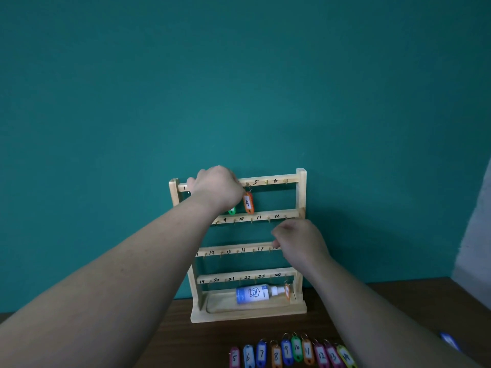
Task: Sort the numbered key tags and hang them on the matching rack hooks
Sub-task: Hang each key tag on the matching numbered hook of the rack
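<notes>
Dark wooden table set against a teal wall. At the near edge, a row of coloured tags numbered 5 to 14 lies flat, rings pointing away from the viewer. A blurred blue item lies apart at the right edge. Behind the row stands the wooden rack, upright, with four rails of hooks numbered in ink up to 24. A white and blue bottle lies on its side in the base tray. An orange tag hangs at the right end of the bottom rail, just beside the bottle's cap.

The right hand is at the right end of the third rail, over the place after 17. Its fingers are curled, and whether they pinch anything cannot be told. The left hand is on the top rail between 1 and 5, fingers bent over the rail. Its back hides what they hold. Tag 4, orange, hangs from the top rail just right of this hand. A green tag shows partly below the wrist.
</notes>
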